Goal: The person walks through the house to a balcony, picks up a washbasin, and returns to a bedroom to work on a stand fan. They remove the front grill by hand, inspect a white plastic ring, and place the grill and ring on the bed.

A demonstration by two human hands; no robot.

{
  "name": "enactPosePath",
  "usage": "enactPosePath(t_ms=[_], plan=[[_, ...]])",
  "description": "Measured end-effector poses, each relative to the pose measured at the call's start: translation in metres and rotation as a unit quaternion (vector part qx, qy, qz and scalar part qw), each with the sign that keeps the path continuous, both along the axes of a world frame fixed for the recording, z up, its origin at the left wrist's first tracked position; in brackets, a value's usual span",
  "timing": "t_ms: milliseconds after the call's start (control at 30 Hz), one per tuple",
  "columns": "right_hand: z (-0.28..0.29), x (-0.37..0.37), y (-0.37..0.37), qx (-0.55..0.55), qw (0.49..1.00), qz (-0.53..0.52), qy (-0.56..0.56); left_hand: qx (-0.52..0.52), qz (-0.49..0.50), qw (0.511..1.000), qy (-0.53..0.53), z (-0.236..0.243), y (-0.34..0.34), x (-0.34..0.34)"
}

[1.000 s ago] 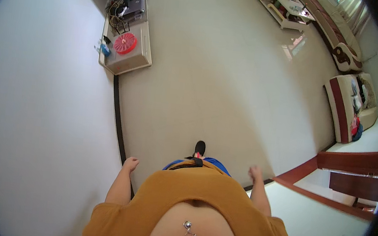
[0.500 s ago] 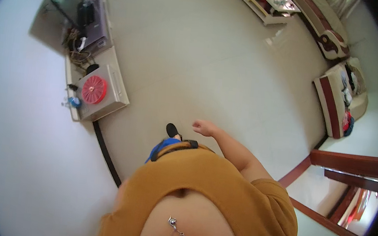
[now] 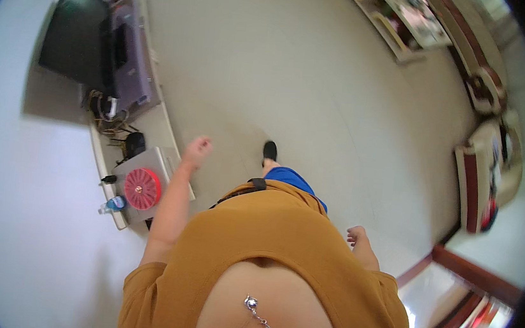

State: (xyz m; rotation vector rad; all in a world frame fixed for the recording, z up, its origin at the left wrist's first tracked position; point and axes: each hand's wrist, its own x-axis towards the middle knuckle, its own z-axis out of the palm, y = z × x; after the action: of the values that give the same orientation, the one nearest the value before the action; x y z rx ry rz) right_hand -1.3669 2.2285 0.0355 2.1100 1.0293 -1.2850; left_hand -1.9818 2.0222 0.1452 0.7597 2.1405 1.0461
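My left hand (image 3: 197, 151) swings forward over the floor, its fingers curled in with nothing showing in them. Beside it stands the low cabinet on the left, with a round red lidded box (image 3: 143, 188) on a silver-grey case (image 3: 166, 165). My right hand (image 3: 357, 234) hangs by my right hip, holding nothing, fingers loosely bent and a little apart. One foot in a black shoe (image 3: 269, 152) is in front of me, below blue shorts (image 3: 296, 179).
A dark television (image 3: 77, 36) and a clear bottle with a blue label (image 3: 114, 204) are along the left wall. Pale tiled floor (image 3: 274, 56) stretches ahead. A coffee table (image 3: 411, 26) and sofas (image 3: 475, 180) line the right, and a brown-framed doorway (image 3: 474, 276) is at lower right.
My left hand has come into view, swinging forward, while the right has dropped back beside my hip. The cabinet and its red box have shifted nearer to me as I walk forward.
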Motion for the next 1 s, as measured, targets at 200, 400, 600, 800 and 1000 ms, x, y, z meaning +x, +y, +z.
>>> enactPosePath(t_ms=[200,400,600,800,1000], plan=[[0.017,-0.353,0.250,0.290,0.841,0.425,0.166,-0.215,-0.042,0.976,-0.018,-0.045,-0.056,-0.067],[0.144,-0.709,0.371,0.352,0.759,0.371,0.403,-0.265,0.377,0.861,-0.215,-0.039,-0.084,-0.123],[0.126,-0.843,0.401,0.265,0.752,0.475,0.372,-0.354,0.258,0.809,-0.392,-0.103,-0.012,-0.279],[0.041,-0.792,0.482,0.027,0.836,0.531,0.135,-0.210,0.172,0.960,-0.064,-0.067,0.261,-0.606],[0.058,-0.816,0.564,0.060,0.996,0.037,0.050,-0.015,0.092,0.995,0.031,0.024,0.528,-0.814]])
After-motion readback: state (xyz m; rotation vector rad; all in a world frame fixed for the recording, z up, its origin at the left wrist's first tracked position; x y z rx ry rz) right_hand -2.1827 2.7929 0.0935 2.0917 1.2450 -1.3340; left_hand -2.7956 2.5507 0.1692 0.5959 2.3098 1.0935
